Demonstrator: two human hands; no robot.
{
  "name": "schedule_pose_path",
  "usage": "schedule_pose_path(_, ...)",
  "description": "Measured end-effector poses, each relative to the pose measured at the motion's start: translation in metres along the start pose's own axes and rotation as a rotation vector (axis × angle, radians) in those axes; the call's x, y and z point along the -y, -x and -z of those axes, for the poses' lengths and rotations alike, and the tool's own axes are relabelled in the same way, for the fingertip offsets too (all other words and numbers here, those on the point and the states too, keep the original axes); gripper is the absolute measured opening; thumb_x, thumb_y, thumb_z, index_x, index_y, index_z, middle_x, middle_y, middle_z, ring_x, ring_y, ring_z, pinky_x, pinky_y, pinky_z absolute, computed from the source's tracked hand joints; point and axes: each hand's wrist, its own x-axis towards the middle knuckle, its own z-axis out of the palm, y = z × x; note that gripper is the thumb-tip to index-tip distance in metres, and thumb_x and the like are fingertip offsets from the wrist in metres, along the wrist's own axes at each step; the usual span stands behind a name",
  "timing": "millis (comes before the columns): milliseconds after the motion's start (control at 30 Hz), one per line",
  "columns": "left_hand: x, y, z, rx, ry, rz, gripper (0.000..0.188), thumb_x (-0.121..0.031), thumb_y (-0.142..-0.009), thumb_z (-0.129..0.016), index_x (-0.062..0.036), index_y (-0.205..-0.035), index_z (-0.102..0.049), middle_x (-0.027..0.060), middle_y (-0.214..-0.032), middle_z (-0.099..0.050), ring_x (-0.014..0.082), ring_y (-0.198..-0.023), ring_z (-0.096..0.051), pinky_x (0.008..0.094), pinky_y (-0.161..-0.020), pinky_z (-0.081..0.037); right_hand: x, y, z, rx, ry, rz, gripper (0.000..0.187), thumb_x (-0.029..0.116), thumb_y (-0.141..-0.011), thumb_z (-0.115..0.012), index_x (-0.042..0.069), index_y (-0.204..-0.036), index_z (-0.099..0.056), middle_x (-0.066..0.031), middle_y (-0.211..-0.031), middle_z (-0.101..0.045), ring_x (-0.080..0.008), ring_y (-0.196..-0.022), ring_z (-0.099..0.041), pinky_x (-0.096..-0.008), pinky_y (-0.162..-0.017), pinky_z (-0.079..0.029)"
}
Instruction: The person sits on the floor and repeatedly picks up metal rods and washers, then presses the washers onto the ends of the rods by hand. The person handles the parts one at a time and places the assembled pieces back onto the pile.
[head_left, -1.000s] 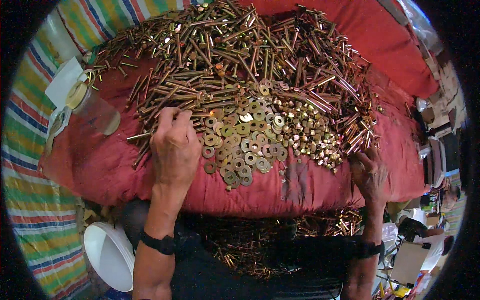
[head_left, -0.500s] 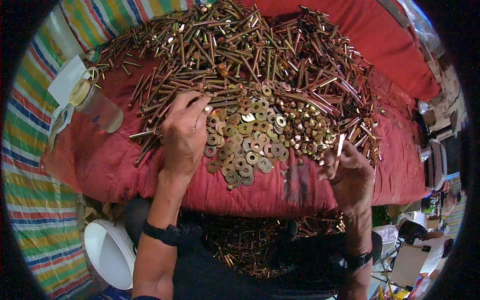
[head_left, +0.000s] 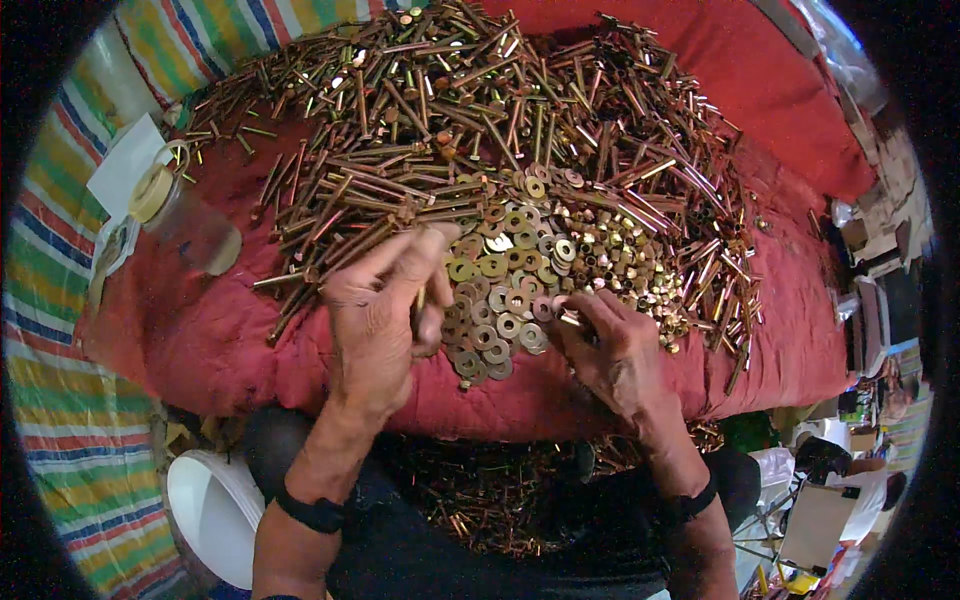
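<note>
My left hand (head_left: pixel 375 325) is closed at the left edge of the washers. A thin brassy bolt (head_left: pixel 420 300) shows between its fingers, partly hidden by them. With bent fingers and thumb, my right hand (head_left: pixel 615 350) pinches a small shiny metal piece (head_left: pixel 570 316) at the washers' right edge; its kind cannot be made out. Flat round washers (head_left: pixel 508 325) lie in a loose heap between the hands. Small brassy nuts (head_left: pixel 630 260) are piled to their right. Long bolts (head_left: pixel 400 185) form a big mound behind.
Red padded cloth (head_left: pixel 250 350) covers the work surface. A lidded clear jar (head_left: pixel 205 240) lies tilted at the left beside white paper (head_left: pixel 130 165). A white tub (head_left: pixel 215 515) stands low at the left. More bolts (head_left: pixel 480 500) lie below the front edge, between my legs.
My right hand has moved left from beside the nuts to the washers. My left hand has come down and slightly right, away from the bolts. The view has shifted slightly.
</note>
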Motion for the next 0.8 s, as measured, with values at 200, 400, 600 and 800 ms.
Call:
schedule_pose_path(200, 0.012, 0.005, 0.0, 0.154, -0.003, 0.28, 0.032, -0.022, -0.098, -0.061, 0.0031, -0.115, -0.073, 0.005, -0.079, -0.069, 0.008, -0.055, -0.055, 0.0222, -0.045, -0.039, 0.002, -0.006, 0.008, -0.048, -0.054, -0.081, 0.01, 0.003, -0.087, -0.072, -0.002, -0.095, -0.069, -0.014, -0.081, -0.069, -0.0204, -0.07, -0.069, -0.0346, -0.064, -0.053)
schedule_pose_path(400, 0.027, 0.021, -0.015, 0.336, -0.347, 0.095, 0.026, -0.013, -0.096, -0.071, 0.0055, -0.114, -0.073, 0.0069, -0.089, -0.075, 0.0099, -0.067, -0.066, 0.0269, -0.058, -0.054, 0.027, 0.008, 0.02, -0.107, -0.504, -0.502, 0.016, 0.006, -0.095, -0.071, -0.005, -0.106, -0.072, -0.0062, -0.087, -0.076, -0.0096, -0.081, -0.068, -0.0268, -0.074, -0.054)
schedule_pose_path(600, 0.047, 0.029, -0.028, 0.28, -0.596, -0.529, 0.02, -0.009, -0.09, -0.073, 0.0012, -0.107, -0.074, 0.0158, -0.088, -0.074, 0.0299, -0.075, -0.073, 0.0375, -0.068, -0.057, 0.031, 0.021, 0.025, 0.051, -0.27, -0.262, 0.023, 0.003, -0.091, -0.072, -0.001, -0.113, -0.068, -0.0092, -0.091, -0.074, -0.0115, -0.078, -0.066, -0.029, -0.068, -0.052)
schedule_pose_path(800, 0.058, 0.033, -0.032, 0.263, -0.782, -0.757, 0.013, -0.003, -0.087, -0.073, -0.0008, -0.099, -0.073, 0.0153, -0.091, -0.074, 0.032, -0.08, -0.073, 0.0398, -0.07, -0.059, 0.038, 0.03, 0.021, -0.017, -0.117, 0.041, 0.027, -0.004, -0.082, -0.076, 0.003, -0.107, -0.068, -0.0123, -0.085, -0.069, -0.0214, -0.064, -0.066, -0.0324, -0.059, -0.052)
